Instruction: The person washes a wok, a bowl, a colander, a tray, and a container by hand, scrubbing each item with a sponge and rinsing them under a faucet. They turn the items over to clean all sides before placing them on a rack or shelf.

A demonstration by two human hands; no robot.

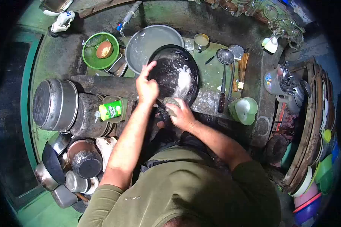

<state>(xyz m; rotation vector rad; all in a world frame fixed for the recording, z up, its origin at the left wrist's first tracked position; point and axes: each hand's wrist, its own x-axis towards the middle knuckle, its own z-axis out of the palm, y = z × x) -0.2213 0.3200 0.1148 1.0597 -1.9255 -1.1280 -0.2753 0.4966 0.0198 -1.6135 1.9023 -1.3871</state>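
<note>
A black round pan (165, 77) with white suds inside lies in front of me, overlapping a grey basin (155, 38) of cloudy water. My left hand (147, 85) is at the pan's left side, its fingers raised and apart, with nothing in it. At the pan's near rim, my right hand (182, 115) is closed around a greyish scrubbing pad (172, 104). The pad is close to the rim; whether it presses on the pan is hard to tell.
Left of the basin stands a green basket (89, 58) with a brown bowl. A ladle (224, 75), a spatula (232, 72) and a green heart-shaped tub (238, 115) are at the right. Stacked pots (57, 104) fill the left side, near a yellow-green packet (110, 110).
</note>
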